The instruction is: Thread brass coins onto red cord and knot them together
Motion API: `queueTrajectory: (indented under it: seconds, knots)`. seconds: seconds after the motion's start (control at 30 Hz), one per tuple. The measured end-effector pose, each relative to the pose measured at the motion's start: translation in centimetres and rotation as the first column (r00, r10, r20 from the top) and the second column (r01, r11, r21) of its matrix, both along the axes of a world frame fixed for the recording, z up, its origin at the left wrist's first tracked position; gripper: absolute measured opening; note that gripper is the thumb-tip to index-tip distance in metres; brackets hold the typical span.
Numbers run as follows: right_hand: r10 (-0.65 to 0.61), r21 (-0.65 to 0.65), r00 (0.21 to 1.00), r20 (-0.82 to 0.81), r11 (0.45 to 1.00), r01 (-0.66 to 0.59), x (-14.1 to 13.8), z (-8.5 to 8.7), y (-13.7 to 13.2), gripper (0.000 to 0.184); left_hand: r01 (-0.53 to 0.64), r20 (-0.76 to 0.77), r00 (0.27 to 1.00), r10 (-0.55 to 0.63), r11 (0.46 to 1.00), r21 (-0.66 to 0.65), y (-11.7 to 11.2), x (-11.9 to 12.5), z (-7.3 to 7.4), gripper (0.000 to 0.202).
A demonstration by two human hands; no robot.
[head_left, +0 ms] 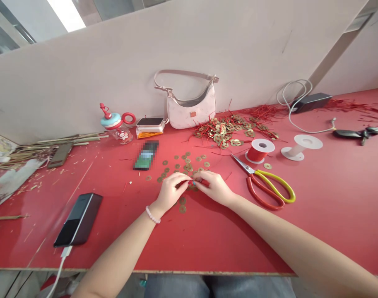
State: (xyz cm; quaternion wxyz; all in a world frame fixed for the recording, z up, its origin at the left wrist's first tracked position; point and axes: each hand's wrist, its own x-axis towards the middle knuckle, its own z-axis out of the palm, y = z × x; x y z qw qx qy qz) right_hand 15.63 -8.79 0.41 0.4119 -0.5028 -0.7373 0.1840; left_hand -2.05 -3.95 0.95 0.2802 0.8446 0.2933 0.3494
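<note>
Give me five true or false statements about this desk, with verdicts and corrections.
1. The scissors have one red and one yellow handle. True.
2. The beaded bracelet is on the right wrist. False: the bracelet is on the left wrist.
3. The left hand and right hand meet at a small red item. True.
4. The rightmost spool holds red thread. False: the rightmost spool is bare.
5. The handbag stands farther back than the scissors. True.
</note>
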Motion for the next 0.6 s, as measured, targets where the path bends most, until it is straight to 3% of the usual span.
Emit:
queueTrajectory:
  seconds: [0.3,0.6]
  knots:
    - [0.017,0.095,0.999,-0.051,0.995,-0.012,0.30,0.17,-0.13,0.011,-0.001,0.018,1.000,0.002,0.999,-0.052,-0.16,0.09,0.14,0.013]
    - [-0.049,-0.007,0.975,-0.219,0.999,0.048,0.24,0.37,-0.37,0.013,0.056,-0.003,0.998,-0.058,0.980,-0.192,-0.29,0.21,0.21,0.012]
